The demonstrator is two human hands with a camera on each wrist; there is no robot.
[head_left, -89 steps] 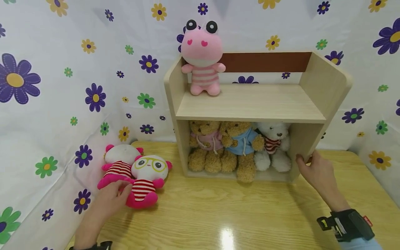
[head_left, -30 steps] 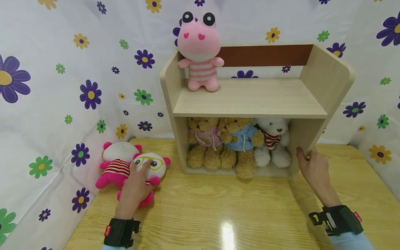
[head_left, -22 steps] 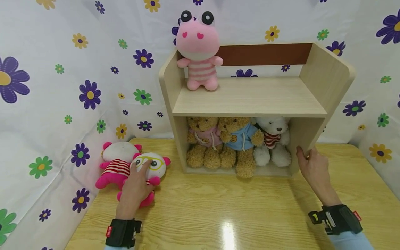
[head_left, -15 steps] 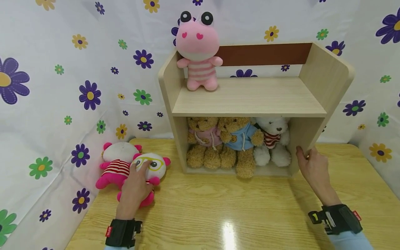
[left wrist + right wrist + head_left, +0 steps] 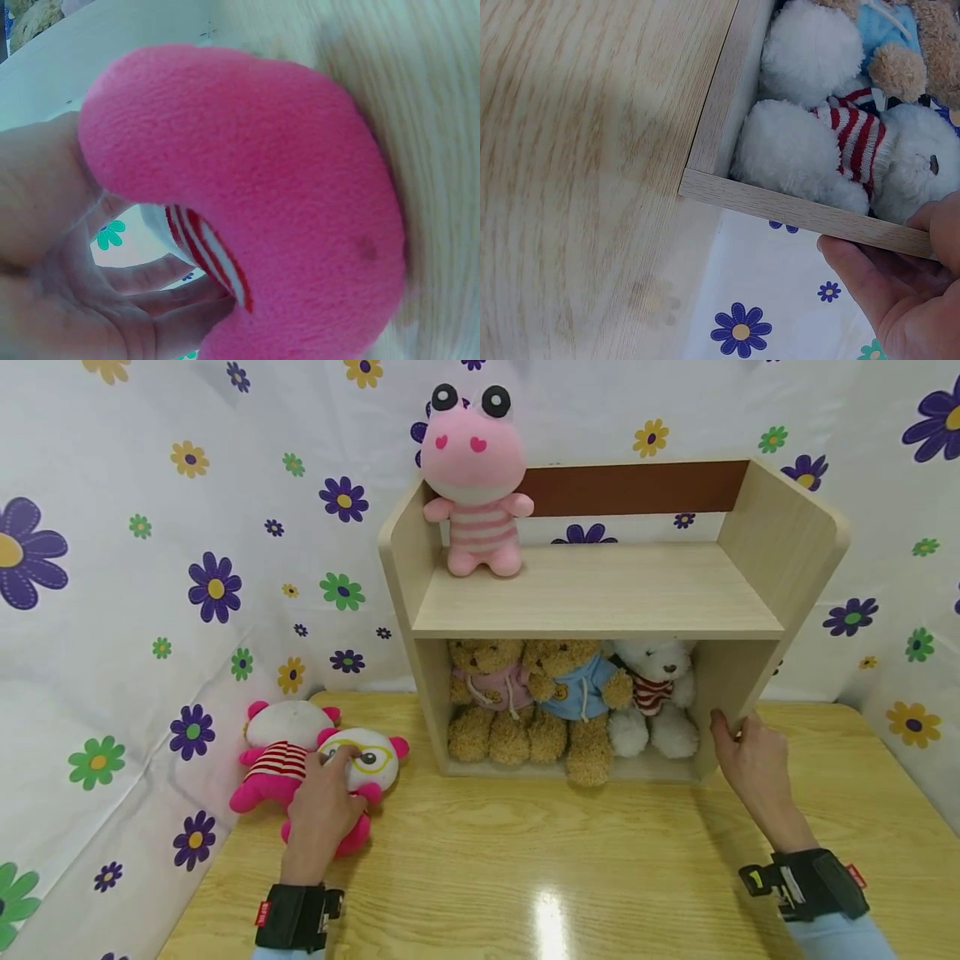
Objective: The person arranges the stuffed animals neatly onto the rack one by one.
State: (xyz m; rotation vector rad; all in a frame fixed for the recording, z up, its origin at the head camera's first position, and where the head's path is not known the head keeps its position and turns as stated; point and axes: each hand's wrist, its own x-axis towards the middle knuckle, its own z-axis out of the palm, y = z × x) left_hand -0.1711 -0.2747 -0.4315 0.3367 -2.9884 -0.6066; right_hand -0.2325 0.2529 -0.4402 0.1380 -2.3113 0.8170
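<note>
Pink plush (image 5: pixel 341 793) (left hand (image 5: pixel 322 814) grips).

Frog plush (image 5: pixel 476 485) on shelf unit (image 5: pixel 600 597) top, three teddy bears (image 5: pixel 572 706) inside below, two plush dolls (image 5: pixel 315 768) left on table (image 5: pixel 585 868).

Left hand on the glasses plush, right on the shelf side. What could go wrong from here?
1. The glasses plush lies touching the second pink plush; lifting it could drag that one along.
2. The left hand seems to grip low on the body, so the head may flop.
3. The right hand holds the shelf; a nudge might topple the pink frog.
</note>
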